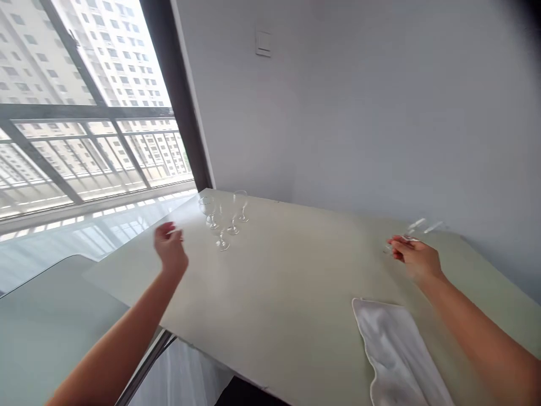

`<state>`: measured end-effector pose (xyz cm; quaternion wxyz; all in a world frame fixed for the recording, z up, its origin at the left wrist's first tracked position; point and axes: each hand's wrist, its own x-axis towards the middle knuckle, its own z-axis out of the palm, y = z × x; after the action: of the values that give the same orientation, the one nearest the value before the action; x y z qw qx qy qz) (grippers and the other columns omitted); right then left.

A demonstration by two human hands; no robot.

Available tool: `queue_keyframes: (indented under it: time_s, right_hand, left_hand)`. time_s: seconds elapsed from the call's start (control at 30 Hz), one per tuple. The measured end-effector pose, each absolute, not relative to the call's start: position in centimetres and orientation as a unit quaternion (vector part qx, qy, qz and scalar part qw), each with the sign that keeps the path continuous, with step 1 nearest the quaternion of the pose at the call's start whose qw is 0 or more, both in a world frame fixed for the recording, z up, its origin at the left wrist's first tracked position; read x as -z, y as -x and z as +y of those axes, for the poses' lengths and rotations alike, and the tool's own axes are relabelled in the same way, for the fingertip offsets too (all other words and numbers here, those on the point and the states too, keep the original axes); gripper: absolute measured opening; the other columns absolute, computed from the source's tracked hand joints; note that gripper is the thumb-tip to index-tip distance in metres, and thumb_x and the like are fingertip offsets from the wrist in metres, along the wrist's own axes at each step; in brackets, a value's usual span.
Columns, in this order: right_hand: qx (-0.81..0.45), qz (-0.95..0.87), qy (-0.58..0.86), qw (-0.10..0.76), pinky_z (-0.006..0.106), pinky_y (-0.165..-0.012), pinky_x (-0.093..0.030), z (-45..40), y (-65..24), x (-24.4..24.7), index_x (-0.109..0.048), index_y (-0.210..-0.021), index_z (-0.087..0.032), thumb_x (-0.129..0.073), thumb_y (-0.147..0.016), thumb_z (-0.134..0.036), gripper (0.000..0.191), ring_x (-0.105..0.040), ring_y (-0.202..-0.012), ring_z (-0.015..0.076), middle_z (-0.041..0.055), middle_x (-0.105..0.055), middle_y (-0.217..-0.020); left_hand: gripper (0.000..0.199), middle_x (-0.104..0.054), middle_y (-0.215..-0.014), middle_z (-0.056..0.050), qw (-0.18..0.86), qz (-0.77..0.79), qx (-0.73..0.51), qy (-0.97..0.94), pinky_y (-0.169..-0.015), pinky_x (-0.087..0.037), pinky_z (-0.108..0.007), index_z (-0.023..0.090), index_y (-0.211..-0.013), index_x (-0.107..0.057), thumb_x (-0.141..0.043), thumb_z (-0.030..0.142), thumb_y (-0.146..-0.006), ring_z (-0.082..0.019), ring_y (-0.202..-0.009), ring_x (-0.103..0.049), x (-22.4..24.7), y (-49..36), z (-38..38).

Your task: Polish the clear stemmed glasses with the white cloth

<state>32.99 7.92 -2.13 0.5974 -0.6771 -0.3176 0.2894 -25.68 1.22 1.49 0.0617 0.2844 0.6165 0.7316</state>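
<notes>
My right hand (418, 259) is closed around a clear stemmed glass (418, 225), which it holds tilted above the right part of the table. The foot of that glass shows faintly by my fingertips, and its bowl is blurred. Over the table's left side is my left hand (171, 251), its fingers loosely curled and apart with nothing seen between them. Just right of it, several clear stemmed glasses stand upright in a group, among them a front glass (222, 243) and a back glass (241, 204). A grey-white cloth (395, 349) lies below my right hand.
The pale table (291, 282) meets a grey wall (359, 113) that carries a switch (263, 43). A large window (88, 113) with a dark frame is at left. A glass-like surface (63, 316) extends beside the table's left edge.
</notes>
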Motion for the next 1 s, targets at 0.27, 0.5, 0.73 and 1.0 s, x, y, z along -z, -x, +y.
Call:
queue_keyframes:
  time_s: [0.27, 0.5, 0.73, 1.0]
  right_hand:
    - [-0.52, -0.597, 0.458, 0.405, 0.024, -0.042, -0.041, -2.4, -11.5, -3.1, -0.045, -0.117, -0.018, -0.064, -0.065, -0.031, 0.057, -0.048, -0.047, 0.0091, 0.0025, -0.065, -0.077]
    - [-0.553, -0.675, 0.379, 0.308, 0.027, -0.055, -0.049, -7.4, -6.9, -3.3, -0.042, -0.125, -0.025, -0.051, -0.077, -0.028, 0.049, -0.058, -0.07, 0.0134, 0.0052, -0.063, -0.101]
    - [-0.437, -0.687, 0.471, 0.34, 0.036, -0.071, -0.053, -8.1, -15.6, -4.3, -0.058, -0.11, -0.026, -0.054, -0.075, -0.04, 0.037, -0.059, -0.093, 0.0225, 0.0086, -0.06, -0.111]
    - [-0.278, -0.586, 0.681, 0.34, 0.032, -0.05, -0.054, -10.6, -24.9, -2.0, -0.069, -0.087, -0.039, -0.055, -0.069, -0.054, 0.028, -0.066, -0.074, 0.0272, 0.0072, -0.069, -0.093]
  left_hand:
    - [0.026, -0.055, -0.087, -0.005, 0.372, 0.478, -0.538, -0.586, -0.059, -0.04, -0.029, 0.028, -0.092, -0.064, -0.063, 0.038, -0.069, -0.012, -0.061, -0.044, -0.7, 8.1, -5.4]
    - [0.026, -0.061, -0.089, -0.007, 0.422, 0.48, -0.544, -0.544, -0.06, -0.043, -0.033, 0.026, -0.084, -0.066, -0.064, 0.047, -0.067, -0.014, -0.062, -0.053, 0.2, 7.6, -8.0]
    - [0.033, -0.064, -0.094, -0.009, 0.214, 0.602, -0.656, -0.401, -0.069, -0.04, -0.029, 0.015, -0.073, -0.066, -0.061, 0.048, -0.067, -0.018, -0.081, -0.054, 0.3, 21.2, -2.4]
    - [0.04, -0.067, -0.08, -0.011, 0.254, 0.653, -0.602, -0.383, -0.057, -0.038, -0.026, 0.01, -0.079, -0.065, -0.064, 0.045, -0.06, -0.01, -0.055, -0.045, 2.3, 28.5, 4.0]
